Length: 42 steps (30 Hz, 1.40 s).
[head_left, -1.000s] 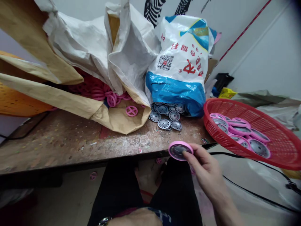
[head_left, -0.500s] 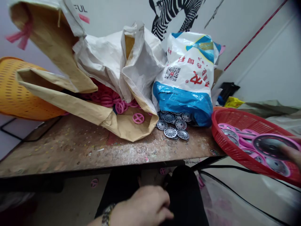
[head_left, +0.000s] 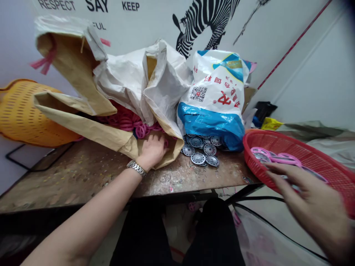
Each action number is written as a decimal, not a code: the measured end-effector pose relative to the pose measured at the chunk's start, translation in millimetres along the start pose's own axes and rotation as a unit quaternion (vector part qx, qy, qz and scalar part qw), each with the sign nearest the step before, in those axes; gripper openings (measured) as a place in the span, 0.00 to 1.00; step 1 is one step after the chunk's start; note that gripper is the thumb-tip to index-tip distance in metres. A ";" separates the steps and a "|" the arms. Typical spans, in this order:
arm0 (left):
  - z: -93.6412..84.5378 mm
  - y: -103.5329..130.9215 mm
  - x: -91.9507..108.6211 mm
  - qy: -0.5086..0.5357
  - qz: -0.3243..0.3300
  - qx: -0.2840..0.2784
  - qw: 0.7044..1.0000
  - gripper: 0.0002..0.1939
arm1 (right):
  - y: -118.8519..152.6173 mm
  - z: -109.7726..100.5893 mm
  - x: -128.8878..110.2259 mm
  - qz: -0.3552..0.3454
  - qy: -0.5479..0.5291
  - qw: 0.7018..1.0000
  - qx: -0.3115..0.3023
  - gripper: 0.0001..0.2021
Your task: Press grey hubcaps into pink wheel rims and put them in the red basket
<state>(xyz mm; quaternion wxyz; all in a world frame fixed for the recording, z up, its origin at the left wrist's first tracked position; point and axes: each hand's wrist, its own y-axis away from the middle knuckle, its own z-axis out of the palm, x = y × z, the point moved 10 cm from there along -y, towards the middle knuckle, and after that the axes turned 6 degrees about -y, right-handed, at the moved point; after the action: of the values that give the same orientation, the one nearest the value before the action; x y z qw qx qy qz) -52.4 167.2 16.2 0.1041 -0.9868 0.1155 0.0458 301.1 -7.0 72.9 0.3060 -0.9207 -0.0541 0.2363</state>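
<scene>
My left hand, with a metal watch on its wrist, reaches into the mouth of the brown-lined paper sack. Its fingers are a little apart, beside a pink spoked ring that it partly covers. Behind the fingertips lies a heap of pink rings inside the sack. My right hand, slightly blurred, is over the near side of the red basket. Thumb and fingers are parted, with nothing seen between them. In the basket lie pink-rimmed discs, partly hidden by this hand.
Grey slotted discs spill from a blue and white plastic sack onto the worn table. An orange basket lies tipped at the left. Black cables run below the red basket.
My left hand has gone from above my lap forward into the paper sack. My right hand has let go of a pink-rimmed disc over the basket and moved left and nearer to me.
</scene>
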 end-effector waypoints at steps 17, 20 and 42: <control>-6.9 18.3 -6.3 0.046 -0.017 0.035 0.998 0.23 | -36.6 182.4 -87.2 -0.090 0.120 0.961 -0.232 0.22; -12.0 41.1 -8.5 0.116 -0.007 0.065 0.991 0.28 | -35.6 188.0 -84.4 -0.092 0.116 0.960 -0.237 0.20; -25.0 131.7 56.8 0.382 0.122 0.112 0.909 0.43 | 16.5 172.9 -76.8 0.313 -0.553 0.754 -0.167 0.19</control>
<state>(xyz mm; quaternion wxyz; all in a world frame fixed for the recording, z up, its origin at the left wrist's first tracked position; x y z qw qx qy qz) -27.0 24.1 8.4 0.1555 -0.8889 0.2708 -0.3352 151.6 53.9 -27.2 -0.0271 -0.6312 0.0391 0.7742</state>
